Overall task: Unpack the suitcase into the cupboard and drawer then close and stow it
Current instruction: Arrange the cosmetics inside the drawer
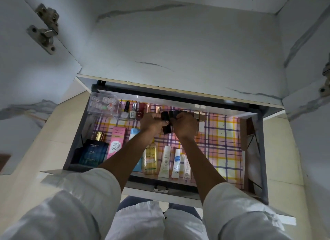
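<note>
Small black lipstick cases [167, 122] are pinched between the curled fingers of the left hand [151, 122] and right hand [185, 124], above the far row of the open drawer [257, 150]. If they are set down carelessly, the upright nail polish bottles [129, 111] just left could be toppled.

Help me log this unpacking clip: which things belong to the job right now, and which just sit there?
In the job: left hand and right hand holding small black items over the open drawer.

Just sitting: blue perfume bottle, pink BB cream box, yellow Garnier bottle, nail polishes.
</note>
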